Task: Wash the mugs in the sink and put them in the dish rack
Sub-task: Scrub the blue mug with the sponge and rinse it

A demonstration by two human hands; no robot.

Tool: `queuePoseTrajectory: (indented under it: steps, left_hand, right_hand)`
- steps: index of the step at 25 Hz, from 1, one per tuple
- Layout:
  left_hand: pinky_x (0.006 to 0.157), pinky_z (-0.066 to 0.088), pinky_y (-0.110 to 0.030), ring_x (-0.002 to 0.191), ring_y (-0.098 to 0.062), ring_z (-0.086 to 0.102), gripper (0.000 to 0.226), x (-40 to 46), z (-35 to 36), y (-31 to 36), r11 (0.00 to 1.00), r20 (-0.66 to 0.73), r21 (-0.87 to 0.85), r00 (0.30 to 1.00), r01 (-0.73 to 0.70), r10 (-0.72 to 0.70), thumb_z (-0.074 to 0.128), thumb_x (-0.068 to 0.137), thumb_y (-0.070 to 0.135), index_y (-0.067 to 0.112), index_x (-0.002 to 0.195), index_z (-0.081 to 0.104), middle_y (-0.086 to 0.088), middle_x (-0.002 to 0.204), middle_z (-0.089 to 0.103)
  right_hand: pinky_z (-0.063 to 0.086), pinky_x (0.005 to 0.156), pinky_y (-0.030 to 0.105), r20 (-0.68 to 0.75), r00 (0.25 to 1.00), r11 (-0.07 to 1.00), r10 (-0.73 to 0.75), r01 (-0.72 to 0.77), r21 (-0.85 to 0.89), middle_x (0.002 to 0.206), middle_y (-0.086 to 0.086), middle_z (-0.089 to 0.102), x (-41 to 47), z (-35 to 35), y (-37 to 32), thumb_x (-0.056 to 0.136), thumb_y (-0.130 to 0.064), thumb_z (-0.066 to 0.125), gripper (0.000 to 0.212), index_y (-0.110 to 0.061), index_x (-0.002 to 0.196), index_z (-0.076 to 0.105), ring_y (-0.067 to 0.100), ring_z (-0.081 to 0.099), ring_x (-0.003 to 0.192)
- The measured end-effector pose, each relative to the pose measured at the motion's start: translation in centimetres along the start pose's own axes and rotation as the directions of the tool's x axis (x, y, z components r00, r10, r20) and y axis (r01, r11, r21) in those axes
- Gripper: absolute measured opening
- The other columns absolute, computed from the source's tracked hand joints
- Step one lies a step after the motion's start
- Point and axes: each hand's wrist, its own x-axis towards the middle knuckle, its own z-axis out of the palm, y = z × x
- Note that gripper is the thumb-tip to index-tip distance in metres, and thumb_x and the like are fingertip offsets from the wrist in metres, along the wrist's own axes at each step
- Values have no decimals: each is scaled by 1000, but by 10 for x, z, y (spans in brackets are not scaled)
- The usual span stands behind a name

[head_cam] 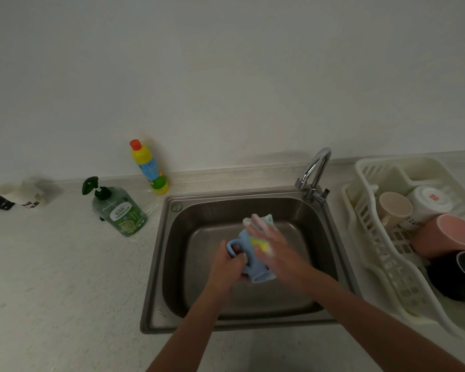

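Note:
Over the steel sink [172, 264] my left hand [227, 267] grips a light blue mug [255, 269] by its handle side, its mouth turned down toward me. My right hand [273, 242] lies over the mug with fingers nearly straight, pressing a yellow sponge [262, 245] and a pale cloth against its side; foam covers the fingers. The white dish rack [371, 237] at the right holds a beige mug [393, 208], a white mug [428, 202], a pink mug [446, 236] and a dark mug [457, 277].
A chrome tap [316, 170] stands at the sink's back right corner. On the counter to the left are a green pump soap bottle [121, 210], a yellow bottle with a red cap [149, 167] and a white packet [27, 194] near the wall.

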Motion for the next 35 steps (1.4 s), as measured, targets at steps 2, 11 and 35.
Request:
queuePoseTrajectory:
  steps: [2,11,35]
  left_hand:
    - [69,61,-44,90,-32,71,25,3,-7,-2,996,-15,-83,999,36,-38,53,94,-3,7,117,54,-20,107,67]
    - [69,62,-47,88,-30,72,27,12,-4,-2,1000,6,29,1000,-2,2,54,89,-7,9,111,57,-21,106,67]
    - [77,60,-55,92,-33,72,26,28,-16,0,998,-50,-55,999,-18,15,53,92,-3,8,116,58,-20,107,69]
  right_hand:
    - [20,118,19,44,995,956,92,-101,277,162,-18,13,0,-10,9,102,-48,38,53,-39,152,24,-1,11,148]
    - [8,119,29,66,997,984,-32,43,-172,156,-27,1,4,-2,-12,96,-53,49,64,-35,152,25,3,1,147]
    - [15,120,26,-28,991,985,-127,123,-120,160,-23,-1,-2,18,4,97,-52,35,61,-37,154,15,-4,-1,149]
